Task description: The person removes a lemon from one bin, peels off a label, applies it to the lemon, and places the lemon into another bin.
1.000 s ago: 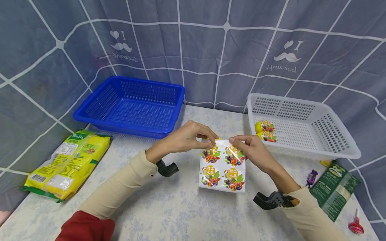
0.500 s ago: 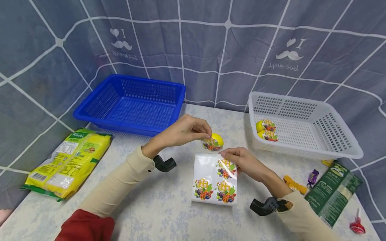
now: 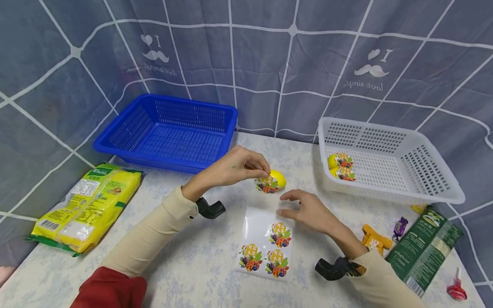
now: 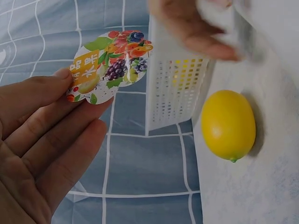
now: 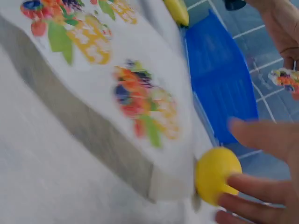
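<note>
My left hand [image 3: 235,167] pinches a peeled fruit-print sticker [image 4: 112,65] between thumb and fingertip, held up in front of a yellow lemon [image 4: 229,125]. The lemon lies on the table, partly behind the sticker in the head view. My right hand [image 3: 312,211] holds nothing, its thumb and fingers spread apart just above the table. Below it to the left is the sticker sheet [image 3: 254,231], with three fruit stickers on it and a blank spot at its upper left. In the right wrist view the sheet is blurred and seems raised off the table.
A blue basket [image 3: 185,164] stands back left; a white basket [image 3: 393,194] at right holds two stickered lemons [image 3: 340,167]. A yellow Knorr bag [image 3: 86,209] lies left. At right are a green packet [image 3: 423,248], wrapped candies [image 3: 375,239] and a red lollipop [image 3: 456,291].
My left hand has peeled one sticker off the sheet and drawn it up and away. My right hand has let go of the sheet, which has dropped lower and to the left.
</note>
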`<action>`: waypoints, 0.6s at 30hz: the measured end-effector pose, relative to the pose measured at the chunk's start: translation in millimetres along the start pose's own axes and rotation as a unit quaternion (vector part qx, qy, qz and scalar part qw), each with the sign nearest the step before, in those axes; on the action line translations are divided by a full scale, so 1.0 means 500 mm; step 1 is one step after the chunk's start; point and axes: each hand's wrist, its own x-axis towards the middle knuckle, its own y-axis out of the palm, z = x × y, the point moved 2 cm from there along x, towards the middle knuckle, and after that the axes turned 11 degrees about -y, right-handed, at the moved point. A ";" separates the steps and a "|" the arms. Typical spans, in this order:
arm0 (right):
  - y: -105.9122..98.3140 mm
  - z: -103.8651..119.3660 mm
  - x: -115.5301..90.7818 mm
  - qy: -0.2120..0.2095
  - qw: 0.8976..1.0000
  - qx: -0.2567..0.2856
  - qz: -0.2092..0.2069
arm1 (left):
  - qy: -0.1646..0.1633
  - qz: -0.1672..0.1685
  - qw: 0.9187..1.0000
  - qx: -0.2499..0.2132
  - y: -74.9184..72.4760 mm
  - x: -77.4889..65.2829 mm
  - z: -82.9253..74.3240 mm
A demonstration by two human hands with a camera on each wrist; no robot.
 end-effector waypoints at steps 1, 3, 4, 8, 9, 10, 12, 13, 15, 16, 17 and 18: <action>-0.006 -0.002 0.005 0.006 0.999 -0.023 -0.030 | 0.000 0.000 1.000 -0.001 0.001 0.001 0.002; -0.019 -0.012 0.019 0.013 0.996 -0.039 -0.075 | 0.001 -0.001 1.000 -0.005 0.001 0.003 0.006; -0.024 -0.017 0.030 0.014 0.996 -0.035 -0.087 | 0.002 -0.003 1.000 -0.005 0.000 0.003 0.006; -0.029 -0.045 0.075 0.008 0.998 0.003 -0.062 | 0.004 -0.006 1.000 -0.004 -0.001 0.007 0.009; -0.026 -0.052 0.086 0.005 0.999 0.014 -0.045 | 0.004 -0.007 1.000 -0.002 0.000 0.008 0.009; -0.021 -0.058 0.097 0.002 0.999 0.026 -0.030 | 0.004 -0.008 1.000 0.000 0.001 0.009 0.010; -0.011 -0.069 0.115 -0.006 0.998 0.055 -0.005 | 0.004 -0.010 1.000 0.004 0.003 0.012 0.011; -0.005 -0.073 0.124 -0.010 0.997 0.071 0.002 | 0.003 -0.011 1.000 0.005 0.004 0.013 0.012; 0.004 -0.078 0.138 -0.023 0.997 0.078 0.008 | 0.001 -0.012 1.000 0.007 0.006 0.016 0.013; 0.007 -0.077 0.143 -0.028 0.996 0.078 0.009 | 0.000 -0.013 1.000 0.007 0.006 0.017 0.013; 0.009 -0.077 0.147 -0.034 0.997 0.076 0.009 | -0.001 -0.014 1.000 0.009 0.006 0.017 0.013; 0.010 -0.075 0.150 -0.039 0.997 0.070 0.009 | -0.001 -0.015 1.000 0.009 0.007 0.018 0.013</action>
